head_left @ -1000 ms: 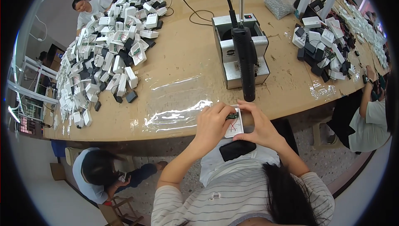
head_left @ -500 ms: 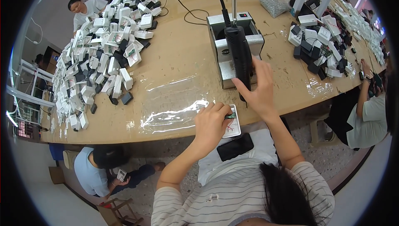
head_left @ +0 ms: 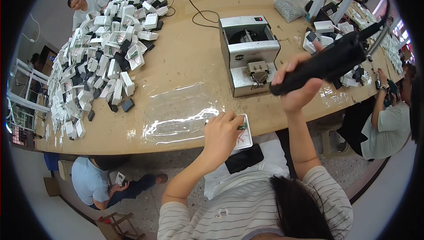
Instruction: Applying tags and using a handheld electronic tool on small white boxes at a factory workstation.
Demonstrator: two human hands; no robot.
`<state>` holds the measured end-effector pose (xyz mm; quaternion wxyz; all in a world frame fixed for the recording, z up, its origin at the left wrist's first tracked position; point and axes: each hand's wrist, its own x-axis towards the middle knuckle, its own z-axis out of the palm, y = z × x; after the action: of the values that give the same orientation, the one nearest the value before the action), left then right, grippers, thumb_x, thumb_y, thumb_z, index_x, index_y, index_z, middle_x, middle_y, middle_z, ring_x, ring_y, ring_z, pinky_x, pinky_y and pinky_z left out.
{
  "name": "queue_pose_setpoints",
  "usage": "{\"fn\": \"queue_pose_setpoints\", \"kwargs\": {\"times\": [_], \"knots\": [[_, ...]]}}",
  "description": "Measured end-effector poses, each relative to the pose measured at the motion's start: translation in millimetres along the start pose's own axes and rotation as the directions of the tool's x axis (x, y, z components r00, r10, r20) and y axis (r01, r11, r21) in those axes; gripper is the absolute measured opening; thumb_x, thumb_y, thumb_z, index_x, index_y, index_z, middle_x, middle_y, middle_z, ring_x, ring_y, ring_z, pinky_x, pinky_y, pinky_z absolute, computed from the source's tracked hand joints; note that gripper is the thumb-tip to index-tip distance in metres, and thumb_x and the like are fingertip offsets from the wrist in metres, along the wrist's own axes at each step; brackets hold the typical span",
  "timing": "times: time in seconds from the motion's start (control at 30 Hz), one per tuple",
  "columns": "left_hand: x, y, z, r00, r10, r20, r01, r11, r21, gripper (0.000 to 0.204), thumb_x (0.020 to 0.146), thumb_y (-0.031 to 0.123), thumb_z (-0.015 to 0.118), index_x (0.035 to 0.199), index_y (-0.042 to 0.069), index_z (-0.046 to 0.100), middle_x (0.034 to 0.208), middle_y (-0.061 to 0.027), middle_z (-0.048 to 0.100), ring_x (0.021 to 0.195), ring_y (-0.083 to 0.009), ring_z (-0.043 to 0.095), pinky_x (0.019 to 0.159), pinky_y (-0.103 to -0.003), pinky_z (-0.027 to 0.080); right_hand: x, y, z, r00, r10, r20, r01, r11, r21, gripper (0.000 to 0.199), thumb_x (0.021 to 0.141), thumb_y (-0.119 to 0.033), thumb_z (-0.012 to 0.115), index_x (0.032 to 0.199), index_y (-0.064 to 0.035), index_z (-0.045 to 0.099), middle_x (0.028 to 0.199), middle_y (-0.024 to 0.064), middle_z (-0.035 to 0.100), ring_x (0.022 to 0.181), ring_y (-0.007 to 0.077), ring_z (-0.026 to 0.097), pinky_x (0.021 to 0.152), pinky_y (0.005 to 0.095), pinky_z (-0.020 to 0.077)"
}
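Observation:
My left hand (head_left: pixel 222 137) is closed over a white plastic casing (head_left: pixel 247 139) at the near table edge. Inside the casing show a small green circuit board (head_left: pixel 242 126) and red wires; the fingertips cover part of both. My right hand (head_left: pixel 301 96) is wrapped round a black electric screwdriver (head_left: pixel 324 63), raised and tilted, its cord end toward the upper right. The end nearest my palm is blunt, and I see no bit there. Left of the screwdriver stands a silver screw feeder (head_left: pixel 251 48) with an open top.
A large heap of white casings and black parts (head_left: pixel 99 59) covers the table's left side; a smaller heap (head_left: pixel 351 74) lies at the right. A clear bag of screws (head_left: pixel 289 4) stands beyond. A black phone (head_left: pixel 244 158) rests on my lap. Other people sit around the table.
My right hand has taken the screwdriver from in front of the feeder, swinging it right and tilting it. My left hand stays on the casing.

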<state>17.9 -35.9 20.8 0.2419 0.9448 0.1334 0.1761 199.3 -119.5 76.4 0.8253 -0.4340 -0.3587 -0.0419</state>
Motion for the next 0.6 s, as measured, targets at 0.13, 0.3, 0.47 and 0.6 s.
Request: {"fn": "queue_pose_setpoints", "kwargs": {"times": [0.13, 0.3, 0.47, 0.6], "knots": [[1, 1, 0, 1.0, 0.007, -0.003, -0.007, 1.0, 0.022, 0.02, 0.07, 0.012, 0.081, 0.086, 0.012, 0.069, 0.088, -0.0027, 0.063, 0.085, -0.0261, 0.064, 0.07, -0.04, 0.049, 33, 7, 3, 0.999, -0.025, 0.044, 0.021, 0.995, 0.098, 0.101, 0.085, -0.091, 0.034, 0.133, -0.0021, 0.041, 0.076, 0.0089, 0.053, 0.058, 0.0177, 0.054, 0.053, 0.0316, 0.0493], [-1, 1, 2, 1.0, 0.009, -0.01, -0.008, 1.0, 0.015, 0.022, 0.069, 0.01, 0.081, 0.087, 0.011, 0.07, 0.088, -0.0024, 0.064, 0.084, -0.026, 0.064, 0.07, -0.039, 0.049, 40, 17, 13, 0.983, 0.105, 0.15, -0.118, 0.99, 0.082, 0.106, 0.085, -0.093, 0.018, 0.132, -0.0011, 0.043, 0.072, 0.0079, 0.052, 0.06, 0.0168, 0.053, 0.055, 0.0295, 0.047], [-1, 1, 2, 1.0, 0.014, -0.014, -0.014, 1.0, 0.014, 0.023, 0.07, 0.011, 0.082, 0.086, 0.012, 0.065, 0.086, -0.0019, 0.062, 0.085, -0.0234, 0.064, 0.07, -0.038, 0.048, 32, 28, 16, 0.968, 0.174, 0.181, -0.19, 0.979, 0.079, 0.098, 0.092, -0.086, 0.016, 0.133, -0.0008, 0.041, 0.073, 0.0081, 0.052, 0.061, 0.0161, 0.051, 0.057, 0.0285, 0.0445], [0, 2, 0, 1.0, 0.02, -0.013, -0.019, 1.0, 0.002, 0.023, 0.07, 0.011, 0.082, 0.086, 0.012, 0.065, 0.086, -0.002, 0.062, 0.085, -0.0234, 0.064, 0.07, -0.038, 0.048, 29, 30, 14, 0.969, 0.165, 0.182, -0.18, 0.982, 0.064, 0.098, 0.092, -0.086, 0.017, 0.134, -0.0006, 0.041, 0.074, 0.0079, 0.052, 0.06, 0.0162, 0.051, 0.057, 0.0286, 0.0445]]}}
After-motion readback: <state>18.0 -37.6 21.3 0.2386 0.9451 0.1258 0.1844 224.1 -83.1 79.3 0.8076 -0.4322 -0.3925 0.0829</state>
